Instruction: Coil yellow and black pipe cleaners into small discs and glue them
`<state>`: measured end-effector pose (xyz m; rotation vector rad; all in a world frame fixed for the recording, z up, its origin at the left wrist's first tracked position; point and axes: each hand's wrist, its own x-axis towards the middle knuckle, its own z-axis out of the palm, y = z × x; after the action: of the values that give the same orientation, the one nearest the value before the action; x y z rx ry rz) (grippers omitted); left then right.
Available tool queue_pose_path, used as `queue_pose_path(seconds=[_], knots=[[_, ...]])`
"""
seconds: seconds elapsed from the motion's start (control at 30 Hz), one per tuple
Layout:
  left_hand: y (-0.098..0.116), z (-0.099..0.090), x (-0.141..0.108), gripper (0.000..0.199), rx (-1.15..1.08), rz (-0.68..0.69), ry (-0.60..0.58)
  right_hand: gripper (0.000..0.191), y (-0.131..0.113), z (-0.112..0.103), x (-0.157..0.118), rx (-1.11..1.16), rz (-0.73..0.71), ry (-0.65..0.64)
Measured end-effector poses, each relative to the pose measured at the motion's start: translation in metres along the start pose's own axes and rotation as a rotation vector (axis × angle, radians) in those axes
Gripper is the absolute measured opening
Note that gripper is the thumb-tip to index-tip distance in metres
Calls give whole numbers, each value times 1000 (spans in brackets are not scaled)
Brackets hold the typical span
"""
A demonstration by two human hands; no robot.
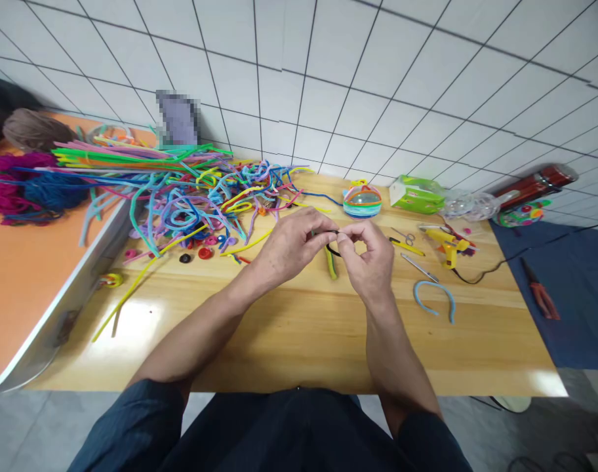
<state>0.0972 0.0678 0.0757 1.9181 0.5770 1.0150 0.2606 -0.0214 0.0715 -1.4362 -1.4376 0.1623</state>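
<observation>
In the head view, both hands meet above the middle of the wooden table. My left hand (296, 242) pinches one part of a thin black pipe cleaner (333, 252) between thumb and fingertips. Close beside it, my right hand (368, 257) has its thumb and fingers closed on the same piece, which bends into a small loop between the two hands. Just below the loop lies a short green-and-yellow twisted piece (332, 267), partly covered by the hands. Behind my right hand sits a round ornament (362, 202) wrapped in coloured strands.
Tangled pipe cleaners (181, 203) fill the left back, beside yarn (33, 183) and an orange tray (28, 275). On the right lie scissors (406, 237), a yellow cutter (410, 248), a pen (419, 267), a yellow glue gun (449, 248), a blue curved strip (434, 286) and pliers (539, 292).
</observation>
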Motion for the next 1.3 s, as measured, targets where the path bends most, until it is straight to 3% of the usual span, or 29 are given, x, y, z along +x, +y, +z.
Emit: queue_pose_path(seconds=[0.17,0.37,0.57,0.73,0.8,0.87,0.93,1.03,1.17,1.3], knots=[[0,-2,0,7,54,-8,-61,10,1,-8,-1,-51,-59,-59],[-4,0,1,13,-43,3,-27,9,1,-13,-2,1,17,-74],[-3,24,-1,32,-416,-204,111,10,3,0,-10,168,153,57],[-15,44,-5,51,-819,-423,109,14,7,8,-13,272,248,109],[-22,37,-1,51,-718,-347,53,16,10,3,-10,271,285,70],[-27,24,4,44,-445,-151,13,15,12,-4,-5,231,292,13],[-30,10,8,32,-173,38,10,13,11,-11,-2,153,261,-32],[-29,-3,9,12,32,187,-69,11,7,-15,1,60,163,-78],[-23,-4,6,8,86,233,-105,13,1,-13,0,17,72,-98],[-18,-4,7,12,-40,125,-77,12,0,-13,0,41,106,-92]])
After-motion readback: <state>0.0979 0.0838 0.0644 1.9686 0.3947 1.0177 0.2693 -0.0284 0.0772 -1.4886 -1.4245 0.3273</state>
